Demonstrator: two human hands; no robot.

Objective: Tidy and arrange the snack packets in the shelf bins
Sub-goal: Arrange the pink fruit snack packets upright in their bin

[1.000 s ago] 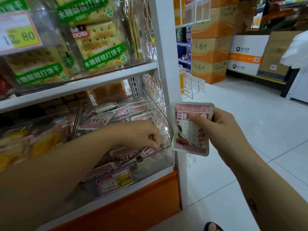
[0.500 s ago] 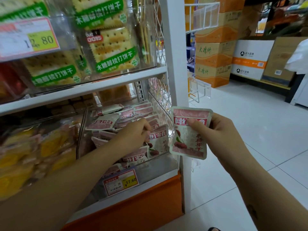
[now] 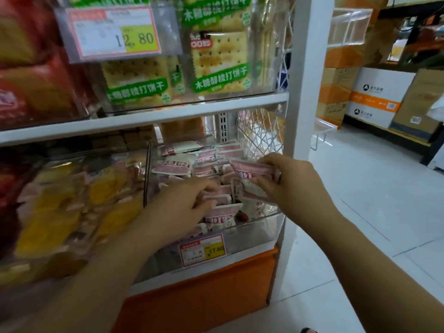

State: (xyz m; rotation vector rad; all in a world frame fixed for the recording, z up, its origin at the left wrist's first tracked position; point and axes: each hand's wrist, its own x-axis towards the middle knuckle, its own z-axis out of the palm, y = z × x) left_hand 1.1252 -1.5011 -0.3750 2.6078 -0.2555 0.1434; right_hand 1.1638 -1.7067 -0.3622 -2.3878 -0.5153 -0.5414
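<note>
**Packet's over the bin now, pile still a mess**

Since a second ago your right hand (image 3: 295,186) has swung in from beside the white post (image 3: 310,75). The pink packet (image 3: 252,170) you were holding out in the aisle now hangs over the right end of the clear bin (image 3: 259,221). You've got it pinched along its top edge, fingers curled round it, and it isn't set down yet.

Your left hand (image 3: 182,207) is down in the pile of pink packets (image 3: 182,164) with its fingers bent into them. It's too blurry to tell if it's gripping one or just nudging.

Progress-wise I'd say you're early to middle. A few packets near the front glass stand upright, just above the price tag (image 3: 203,248). The ones toward the back lie flat and crooked, overlapping every which way.

The yellow packets (image 3: 105,183) in the next bin left look jumbled too, so that one's probably untouched. The cracker packs (image 3: 221,63) on the upper shelf already face front and look fine.
</note>
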